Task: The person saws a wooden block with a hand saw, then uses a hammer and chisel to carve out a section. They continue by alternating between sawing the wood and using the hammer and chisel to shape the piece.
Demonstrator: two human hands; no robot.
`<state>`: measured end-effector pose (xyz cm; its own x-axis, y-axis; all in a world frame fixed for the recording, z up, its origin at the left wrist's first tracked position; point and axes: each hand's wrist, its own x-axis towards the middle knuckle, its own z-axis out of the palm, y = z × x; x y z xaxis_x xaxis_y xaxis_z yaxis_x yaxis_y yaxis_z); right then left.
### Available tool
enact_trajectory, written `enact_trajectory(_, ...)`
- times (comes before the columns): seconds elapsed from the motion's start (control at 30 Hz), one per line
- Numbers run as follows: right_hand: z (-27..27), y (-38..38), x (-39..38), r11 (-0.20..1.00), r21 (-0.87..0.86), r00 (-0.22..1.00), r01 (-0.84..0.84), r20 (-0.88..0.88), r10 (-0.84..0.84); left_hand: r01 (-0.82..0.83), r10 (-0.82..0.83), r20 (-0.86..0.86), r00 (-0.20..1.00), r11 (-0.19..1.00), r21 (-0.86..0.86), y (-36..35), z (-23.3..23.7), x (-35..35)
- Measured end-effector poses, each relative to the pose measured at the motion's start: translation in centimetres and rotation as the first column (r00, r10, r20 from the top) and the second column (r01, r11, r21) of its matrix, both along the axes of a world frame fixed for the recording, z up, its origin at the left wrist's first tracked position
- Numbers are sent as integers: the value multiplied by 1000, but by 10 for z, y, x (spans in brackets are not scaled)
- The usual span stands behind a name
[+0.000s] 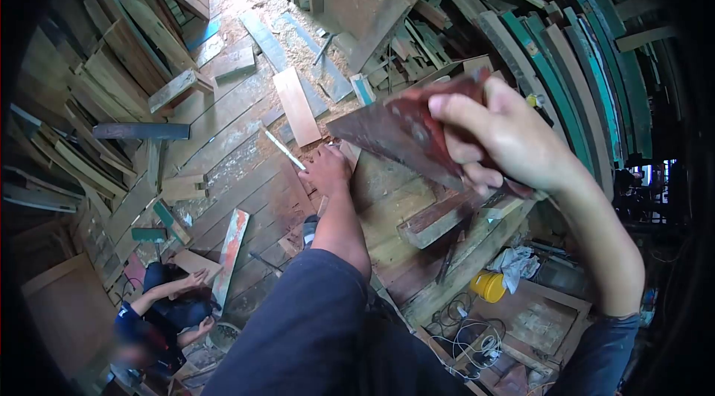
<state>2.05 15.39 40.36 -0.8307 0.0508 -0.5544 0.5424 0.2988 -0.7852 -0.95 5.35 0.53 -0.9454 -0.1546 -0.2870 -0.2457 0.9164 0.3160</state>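
Note:
My right hand (pixel 491 128) is closed around the red handle of a handsaw (pixel 402 128). The saw is raised above the wooden bench, its dark, worn blade pointing left. Lower down, my left hand (pixel 328 169) presses on a piece of wooden board (pixel 353 156), fingers bent over it; most of that piece is hidden under the hand. Just left of the fingers lies a thin white stick (pixel 283 149). Beyond the fingertips is a pale plank (pixel 296 107). Under the saw a thick wooden block (pixel 439 223) rests on the bench (pixel 391 236).
Another person (pixel 160 314) sits low at the left, hands on a board. Stacked planks (pixel 573 76) line the right, more timber (pixel 112 76) the left. A yellow container (pixel 488 286) and tangled cables (pixel 484 347) lie below the bench. Sawdust and offcuts cover the floor ahead.

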Motion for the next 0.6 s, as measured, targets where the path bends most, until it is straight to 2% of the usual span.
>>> enact_trajectory(0.03, 8, -4, 5, 992, 130, 999, -2, 47, -4, -5, 4, -54, 999, 1000, -11, 0, -3, 1)
enact_trajectory(0.07, 17, -11, 9, 988, 151, 997, 31, 62, -40, -13, 12, -54, 998, 1000, -6, 2, -8, -1)
enact_trajectory(0.17, 18, -12, 9, 993, 112, 998, -32, 61, 25, 4, -6, -54, 999, 999, -48, 0, -10, 3)
enact_trajectory(0.23, 12, -10, 6, 995, -12, 995, 98, -21, -98, 12, -14, -33, 999, 998, -56, -1, -6, 3)
enact_trajectory(0.27, 10, -7, 2, 997, -60, 998, 51, -32, -53, 21, -22, -20, 1000, 998, -61, 0, -3, 2)
enact_trajectory(0.33, 10, -8, -4, 999, -15, 999, -30, -41, 30, -1, 0, -55, 998, 1000, -31, 0, -11, 3)
enact_trajectory(0.47, 9, 1, -5, 1000, 21, 998, -5, -67, 6, -21, 22, -83, 996, 1000, 13, 1, -17, 2)
enact_trajectory(0.53, 7, 1, 10, 995, -20, 987, 97, -125, -99, -45, 48, -51, 998, 997, 59, -1, -10, 2)
enact_trajectory(0.6, -3, 2, 26, 984, -70, 978, 164, -120, -172, -24, 25, -124, 992, 1000, 13, 2, -13, 4)
